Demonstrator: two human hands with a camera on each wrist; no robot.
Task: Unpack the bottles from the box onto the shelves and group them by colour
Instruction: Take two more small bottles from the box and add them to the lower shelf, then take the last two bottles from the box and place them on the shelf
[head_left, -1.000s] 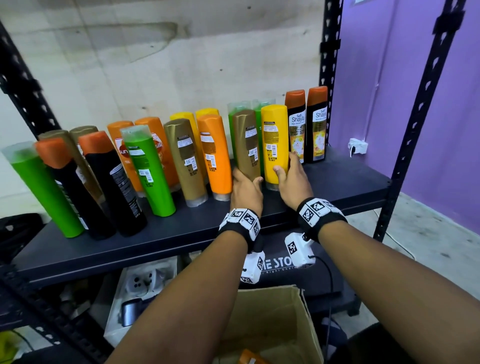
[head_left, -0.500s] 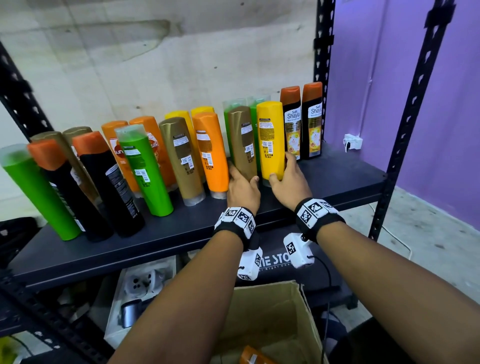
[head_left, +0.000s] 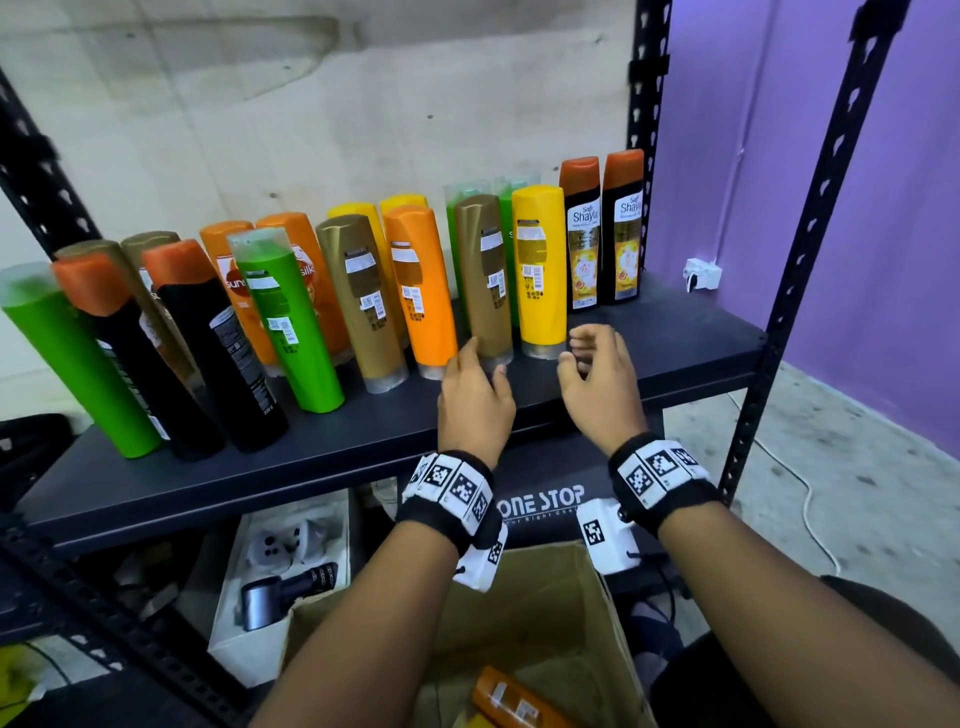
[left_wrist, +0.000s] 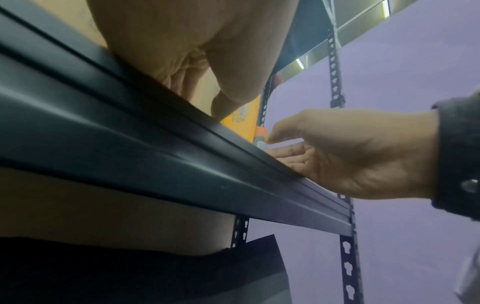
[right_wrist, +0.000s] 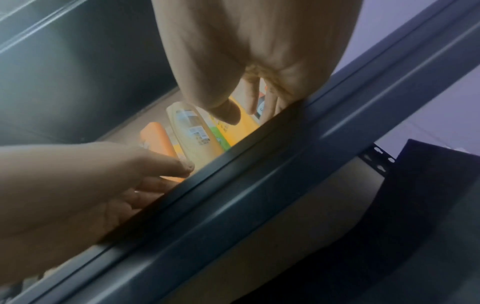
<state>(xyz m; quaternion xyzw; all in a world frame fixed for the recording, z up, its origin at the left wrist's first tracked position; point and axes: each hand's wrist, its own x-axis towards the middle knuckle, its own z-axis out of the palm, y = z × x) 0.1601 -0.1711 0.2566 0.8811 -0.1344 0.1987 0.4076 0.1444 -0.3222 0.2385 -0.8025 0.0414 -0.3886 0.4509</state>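
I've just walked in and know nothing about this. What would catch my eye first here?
A crowded row of bright bottles, green, orange, gold, yellow and black, stands along the dark shelf. In front of it the left hand and right hand hover open by a gold bottle and a yellow bottle. Below sits an open cardboard box.

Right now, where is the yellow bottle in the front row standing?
In the head view, the yellow bottle stands right of centre on the shelf, between a gold bottle and two black bottles.
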